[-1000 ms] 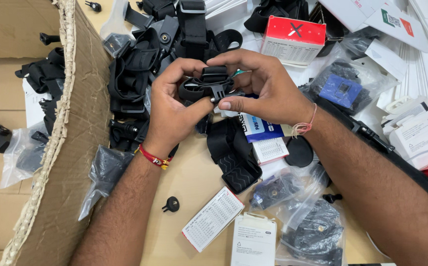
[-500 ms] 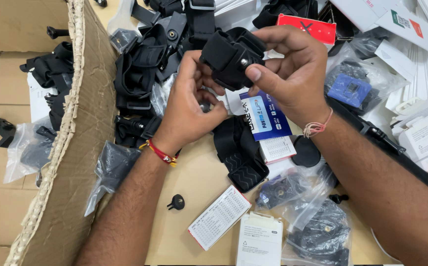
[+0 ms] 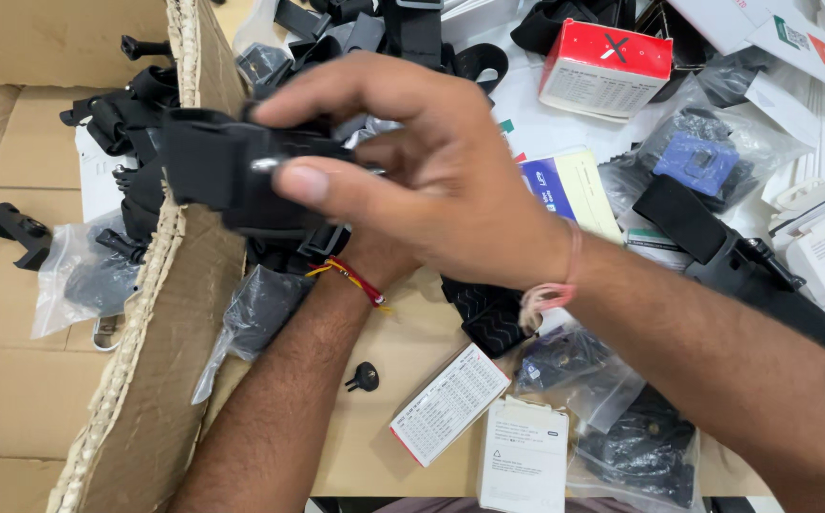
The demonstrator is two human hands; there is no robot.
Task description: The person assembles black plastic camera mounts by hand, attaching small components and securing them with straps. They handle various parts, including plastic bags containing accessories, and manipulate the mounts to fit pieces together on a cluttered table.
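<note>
Right hand (image 3: 450, 199) is pinching a black folded fabric strap bundle (image 3: 227, 171), thumb and fingers closed, holding it over the cardboard box wall (image 3: 161, 332). Left hand (image 3: 374, 261) is mostly hidden behind; grip unclear, seemingly supporting underneath.

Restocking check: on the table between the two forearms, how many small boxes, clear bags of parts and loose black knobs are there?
Small boxes: 2
Clear bags of parts: 2
Loose black knobs: 1
Total: 5
</note>
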